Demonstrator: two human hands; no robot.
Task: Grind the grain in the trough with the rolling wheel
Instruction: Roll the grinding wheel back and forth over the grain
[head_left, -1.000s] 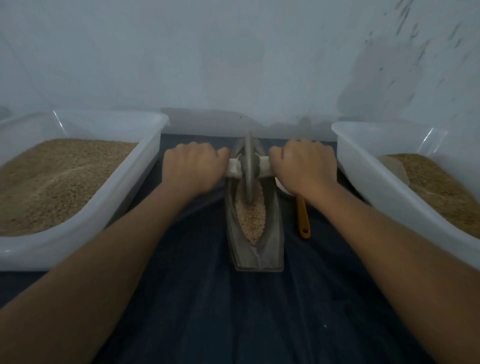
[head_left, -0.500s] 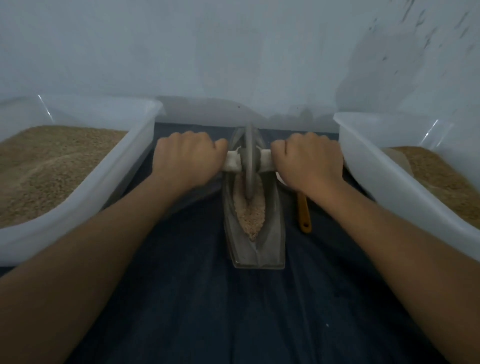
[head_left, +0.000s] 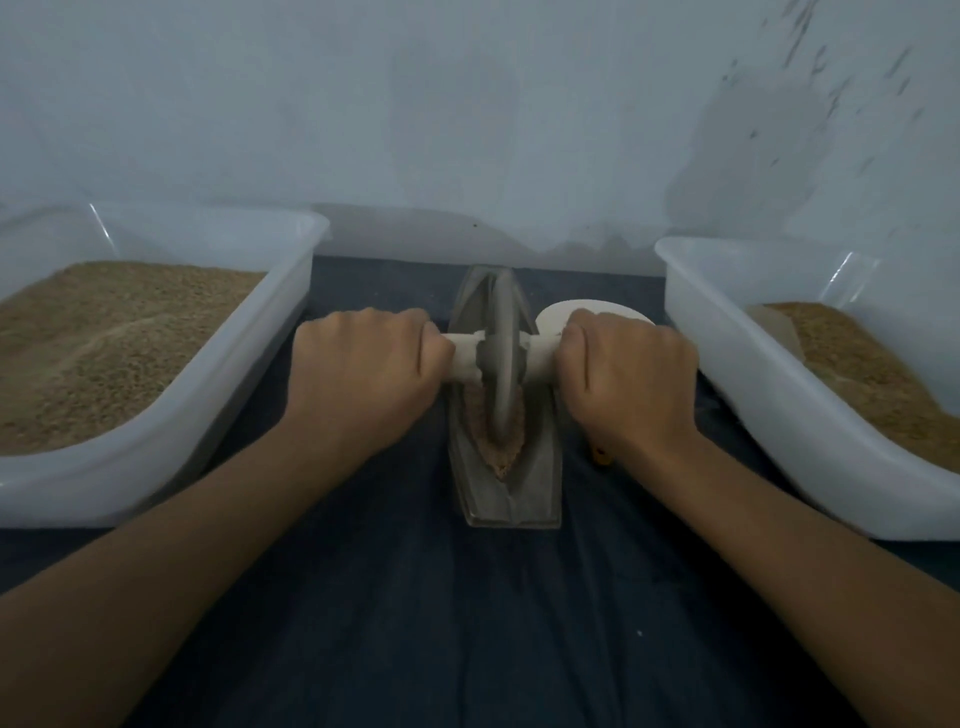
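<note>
Dark cloth surface (head_left: 467, 623): left hand (head_left: 363, 374) and right hand (head_left: 631, 376), fingers clenched around wheel (head_left: 501, 358) handle, wheel standing in grain trough (head_left: 506, 493).

- The person's left hand (head_left: 363, 376) is bare: no glove, ring or bracelet shows on it.
- The right hand (head_left: 631, 376) is bare in the same way, with knuckles and the creases between the fingers plainly visible.
- Both forearms are uncovered from the wrist to the lower corners of the view; no sleeve edge, watch or band appears anywhere along them.
- The fingernails are hidden from the camera, so nothing can be told of them.
</note>
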